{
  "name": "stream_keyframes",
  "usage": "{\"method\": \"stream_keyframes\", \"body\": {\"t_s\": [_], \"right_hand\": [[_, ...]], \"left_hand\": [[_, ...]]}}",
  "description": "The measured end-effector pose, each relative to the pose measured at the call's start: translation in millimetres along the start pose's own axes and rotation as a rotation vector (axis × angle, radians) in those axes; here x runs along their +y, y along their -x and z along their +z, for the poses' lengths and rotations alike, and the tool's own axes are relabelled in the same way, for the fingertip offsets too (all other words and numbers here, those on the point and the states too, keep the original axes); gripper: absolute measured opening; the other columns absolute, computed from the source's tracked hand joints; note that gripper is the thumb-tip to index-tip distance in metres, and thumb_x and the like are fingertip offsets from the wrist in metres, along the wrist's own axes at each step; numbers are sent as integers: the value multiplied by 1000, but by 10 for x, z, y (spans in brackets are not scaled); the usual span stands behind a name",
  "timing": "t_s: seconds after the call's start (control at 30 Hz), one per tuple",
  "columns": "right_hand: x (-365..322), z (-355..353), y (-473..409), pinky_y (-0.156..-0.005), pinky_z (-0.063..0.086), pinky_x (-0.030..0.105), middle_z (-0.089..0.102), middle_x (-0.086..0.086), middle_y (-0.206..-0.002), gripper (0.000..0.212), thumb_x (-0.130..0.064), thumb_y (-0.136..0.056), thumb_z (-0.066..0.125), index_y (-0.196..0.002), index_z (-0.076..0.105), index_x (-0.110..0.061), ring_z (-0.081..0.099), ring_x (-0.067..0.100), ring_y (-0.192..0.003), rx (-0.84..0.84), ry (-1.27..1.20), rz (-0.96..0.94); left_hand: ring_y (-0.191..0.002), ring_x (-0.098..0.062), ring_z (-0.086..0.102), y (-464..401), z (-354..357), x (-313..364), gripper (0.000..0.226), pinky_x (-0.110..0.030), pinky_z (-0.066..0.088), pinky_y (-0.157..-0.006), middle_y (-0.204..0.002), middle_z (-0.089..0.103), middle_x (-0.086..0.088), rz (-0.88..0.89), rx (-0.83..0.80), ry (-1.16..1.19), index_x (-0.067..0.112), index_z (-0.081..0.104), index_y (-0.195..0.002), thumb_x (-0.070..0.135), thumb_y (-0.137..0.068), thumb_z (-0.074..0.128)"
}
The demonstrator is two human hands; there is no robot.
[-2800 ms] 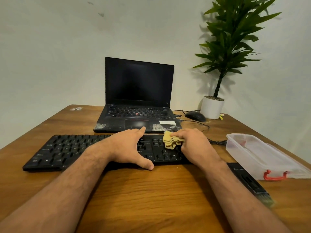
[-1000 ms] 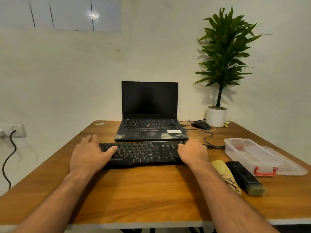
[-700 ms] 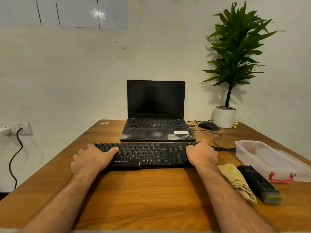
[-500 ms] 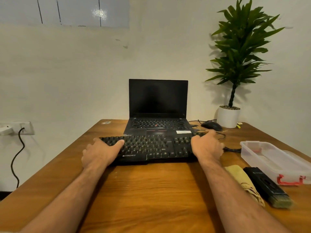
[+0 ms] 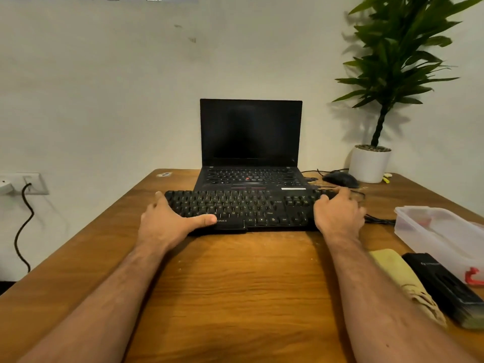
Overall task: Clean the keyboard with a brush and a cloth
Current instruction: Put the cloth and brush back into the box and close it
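Note:
A black keyboard (image 5: 251,209) is held at both ends, tilted up toward me, its far edge over the front of the laptop. My left hand (image 5: 167,224) grips its left end, thumb across the bottom row. My right hand (image 5: 337,214) grips its right end. The yellow cloth (image 5: 400,276) lies folded on the desk beside my right forearm. Just right of the cloth lies the black brush (image 5: 445,289), bristles toward me.
An open black laptop (image 5: 250,153) stands behind the keyboard. A black mouse (image 5: 340,178) and a potted plant (image 5: 370,163) sit at the back right. A clear plastic box (image 5: 440,231) with a red latch is at the right. The keyboard's cable (image 5: 379,220) trails right.
The cloth was put down beside the brush. Both hands took the keyboard by its ends and lifted its near edge, moving it back toward the laptop.

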State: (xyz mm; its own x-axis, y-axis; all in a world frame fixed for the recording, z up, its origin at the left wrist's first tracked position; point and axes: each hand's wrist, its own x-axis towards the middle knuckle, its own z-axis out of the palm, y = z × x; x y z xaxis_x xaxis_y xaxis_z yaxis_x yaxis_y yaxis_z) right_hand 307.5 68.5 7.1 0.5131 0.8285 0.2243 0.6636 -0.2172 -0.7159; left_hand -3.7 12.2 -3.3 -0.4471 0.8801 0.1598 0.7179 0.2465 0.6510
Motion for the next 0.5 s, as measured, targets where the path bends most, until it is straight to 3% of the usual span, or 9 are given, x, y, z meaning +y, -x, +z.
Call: {"method": "stream_keyframes", "body": {"t_s": [0.1,0.23,0.5], "right_hand": [[21,-23,107,-119,20,56,37,15,-156,61,-42,-93,55,-147,38,-21,29,41,-143,-56,38,-35],[46,-93,228,-119,22,55,30,14,-159,73,-54,-91,59,-151,32,-23,27,42,-144,-145,64,-16],[54,-55,213,-120,18,56,28,18,-157,66,-49,-94,57,-149,34,-20,23,45,-144,-124,87,-24]], "left_hand": [[-141,-37,31,97,2,19,161,-50,34,-113,-156,30,-18,3,-33,-90,8,4,-157,83,-34,75],[-142,-37,31,144,18,36,153,-49,35,-113,-156,30,-18,-5,-26,-130,6,5,-157,72,-44,84],[-144,-33,32,66,1,15,147,-46,34,-116,-158,30,-16,37,-19,-51,8,6,-157,64,-48,88]]}}
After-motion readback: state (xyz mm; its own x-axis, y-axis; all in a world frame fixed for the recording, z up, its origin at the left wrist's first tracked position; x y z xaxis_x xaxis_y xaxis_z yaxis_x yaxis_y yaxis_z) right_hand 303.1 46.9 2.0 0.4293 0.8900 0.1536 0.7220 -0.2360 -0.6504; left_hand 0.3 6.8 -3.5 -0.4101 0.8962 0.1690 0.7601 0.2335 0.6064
